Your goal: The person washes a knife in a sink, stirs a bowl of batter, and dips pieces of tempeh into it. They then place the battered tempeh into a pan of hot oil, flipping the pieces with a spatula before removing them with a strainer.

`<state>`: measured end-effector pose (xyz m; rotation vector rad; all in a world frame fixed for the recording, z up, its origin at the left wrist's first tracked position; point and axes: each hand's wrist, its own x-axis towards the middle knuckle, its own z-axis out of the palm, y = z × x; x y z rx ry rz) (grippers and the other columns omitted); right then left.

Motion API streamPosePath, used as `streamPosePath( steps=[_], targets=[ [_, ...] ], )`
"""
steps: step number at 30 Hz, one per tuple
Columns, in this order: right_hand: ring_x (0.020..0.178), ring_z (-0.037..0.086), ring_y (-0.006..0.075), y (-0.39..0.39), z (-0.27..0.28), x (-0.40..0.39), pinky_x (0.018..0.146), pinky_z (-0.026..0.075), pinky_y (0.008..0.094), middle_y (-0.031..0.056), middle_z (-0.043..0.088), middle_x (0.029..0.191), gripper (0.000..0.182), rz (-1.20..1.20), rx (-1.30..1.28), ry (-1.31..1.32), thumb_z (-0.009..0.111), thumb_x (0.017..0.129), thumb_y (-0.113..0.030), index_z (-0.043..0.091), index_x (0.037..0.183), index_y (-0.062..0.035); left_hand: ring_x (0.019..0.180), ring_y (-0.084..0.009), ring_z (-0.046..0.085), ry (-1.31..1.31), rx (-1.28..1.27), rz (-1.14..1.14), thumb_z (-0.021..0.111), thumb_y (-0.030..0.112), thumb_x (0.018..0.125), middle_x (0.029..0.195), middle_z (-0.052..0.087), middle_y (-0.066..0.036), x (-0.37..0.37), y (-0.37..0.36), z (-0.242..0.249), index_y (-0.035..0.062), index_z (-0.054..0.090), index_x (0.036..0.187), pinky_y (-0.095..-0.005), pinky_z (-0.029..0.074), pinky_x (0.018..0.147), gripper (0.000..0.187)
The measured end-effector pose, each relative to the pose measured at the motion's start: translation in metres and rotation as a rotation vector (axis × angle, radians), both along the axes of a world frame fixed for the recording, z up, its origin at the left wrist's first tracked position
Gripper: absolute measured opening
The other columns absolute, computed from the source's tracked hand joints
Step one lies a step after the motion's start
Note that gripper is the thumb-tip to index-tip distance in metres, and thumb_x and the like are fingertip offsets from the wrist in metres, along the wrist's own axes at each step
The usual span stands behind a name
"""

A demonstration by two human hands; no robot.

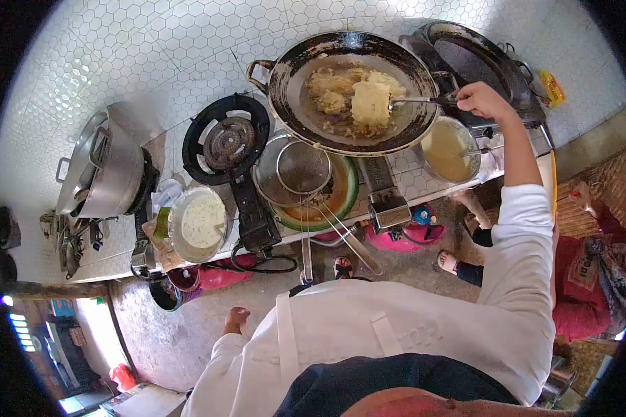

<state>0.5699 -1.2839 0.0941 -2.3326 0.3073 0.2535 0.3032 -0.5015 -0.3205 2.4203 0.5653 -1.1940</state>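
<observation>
My right hand [485, 103] is closed around the dark handle of a long metal spatula [419, 100], reaching over a large blackened wok [285, 104]. At the spatula's far end is a pale, flat piece of battered food [371, 104], which covers the blade. Browner fritters [330, 90] fry in the oil just left of it. My left hand [236, 320] hangs low beside my body, away from the counter; how its fingers are set is too small to make out. Just below the wok's right side stands a bowl of yellowish batter [448, 149].
Two strainers [304, 168] rest over a green-rimmed basin [351, 198], handles sticking out past the counter edge. Left are a gas burner [229, 141], a bowl of white batter [203, 219] and a big metal pot [111, 174]. Another pan [473, 62] sits at right. A person [584, 278] is at far right.
</observation>
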Motion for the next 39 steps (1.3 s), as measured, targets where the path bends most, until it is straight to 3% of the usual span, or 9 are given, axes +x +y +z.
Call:
streamPosePath(
  steps=[2, 6, 14, 18, 27, 29, 33, 35, 39],
  targets=[
    [0.040, 0.037, 0.0086, 0.005, 0.010, 0.011, 0.037, 0.029, 0.0267, 0.0024, 0.049, 0.054, 0.017, 0.072, -0.100, -0.015, 0.062, 0.068, -0.011, 0.060, 0.079, 0.0023, 0.077, -0.0205, 0.061, -0.123, 0.026, 0.064, 0.071, 0.027, 0.067, 0.085, 0.065, -0.010, -0.003, -0.014, 0.023, 0.0056, 0.061, 0.099, -0.0323, 0.048, 0.071, 0.041],
    [0.049, 0.048, 0.0152, 0.036, 0.028, 0.026, 0.047, 0.040, 0.0308, 0.0065, 0.054, 0.060, 0.021, 0.196, -0.375, 0.002, 0.064, 0.067, -0.016, 0.061, 0.079, 0.0004, 0.079, -0.0208, 0.062, -0.040, -0.084, 0.288, 0.071, 0.028, 0.067, 0.087, 0.065, -0.010, -0.020, 0.026, -0.054, 0.0060, 0.061, 0.099, -0.0319, 0.048, 0.073, 0.040],
    [0.077, 0.060, 0.0283, 0.104, 0.046, 0.019, 0.067, 0.046, 0.0389, 0.0128, 0.063, 0.080, 0.026, 0.309, -0.771, -0.086, 0.064, 0.065, -0.024, 0.064, 0.085, -0.0077, 0.099, -0.0220, 0.056, 0.066, -0.039, 0.110, 0.058, 0.039, 0.077, 0.106, 0.061, -0.008, -0.034, 0.047, -0.046, 0.0088, 0.061, 0.098, -0.0331, 0.044, 0.086, 0.037],
    [0.078, 0.059, 0.0305, 0.127, 0.047, -0.001, 0.067, 0.046, 0.0387, 0.0130, 0.061, 0.078, 0.025, 0.244, -0.807, -0.183, 0.063, 0.062, -0.023, 0.062, 0.083, -0.0083, 0.101, -0.0240, 0.055, 0.108, -0.040, -0.078, 0.059, 0.037, 0.076, 0.107, 0.060, -0.010, -0.026, 0.025, 0.026, 0.0091, 0.061, 0.100, -0.0323, 0.043, 0.087, 0.037],
    [0.081, 0.061, 0.0286, 0.201, 0.041, -0.020, 0.067, 0.048, 0.0425, 0.0115, 0.062, 0.086, 0.026, 0.203, -1.062, -0.270, 0.058, 0.067, -0.017, 0.062, 0.092, -0.0159, 0.103, -0.0267, 0.054, 0.018, -0.157, 0.124, 0.057, 0.043, 0.071, 0.110, 0.059, -0.008, -0.041, 0.089, -0.068, 0.0185, 0.062, 0.103, -0.0365, 0.042, 0.089, 0.041],
    [0.077, 0.060, 0.0284, 0.211, 0.026, -0.017, 0.064, 0.047, 0.0419, 0.0104, 0.060, 0.082, 0.024, 0.263, -1.095, -0.374, 0.058, 0.066, -0.015, 0.061, 0.090, -0.0148, 0.103, -0.0261, 0.054, 0.014, 0.069, -0.115, 0.056, 0.045, 0.070, 0.106, 0.061, -0.007, -0.037, 0.096, -0.094, 0.0172, 0.062, 0.102, -0.0368, 0.042, 0.088, 0.042],
    [0.072, 0.059, 0.0266, 0.211, 0.013, -0.016, 0.060, 0.046, 0.0401, 0.0079, 0.055, 0.077, 0.022, 0.466, -1.185, -0.553, 0.058, 0.065, -0.011, 0.060, 0.087, -0.0130, 0.103, -0.0261, 0.054, 0.044, 0.039, -0.556, 0.055, 0.044, 0.072, 0.106, 0.060, -0.008, -0.022, 0.117, -0.121, 0.0153, 0.062, 0.099, -0.0374, 0.042, 0.088, 0.040],
    [0.073, 0.059, 0.0258, 0.206, 0.014, -0.024, 0.060, 0.046, 0.0394, 0.0076, 0.056, 0.078, 0.023, 0.499, -1.196, -0.580, 0.058, 0.065, -0.010, 0.060, 0.088, -0.0130, 0.101, -0.0267, 0.055, -0.105, -0.243, -0.183, 0.053, 0.041, 0.075, 0.105, 0.060, -0.008, -0.022, 0.115, -0.080, 0.0146, 0.062, 0.098, -0.0381, 0.043, 0.087, 0.036],
    [0.075, 0.057, 0.0252, 0.190, 0.025, -0.047, 0.061, 0.044, 0.0380, 0.0070, 0.055, 0.078, 0.023, 0.567, -1.249, -0.614, 0.058, 0.067, -0.011, 0.060, 0.089, -0.0129, 0.099, -0.0262, 0.056, -0.063, -0.211, 0.077, 0.055, 0.039, 0.076, 0.103, 0.061, -0.009, -0.013, 0.105, -0.061, 0.0129, 0.061, 0.098, -0.0371, 0.043, 0.086, 0.035]
  ],
)
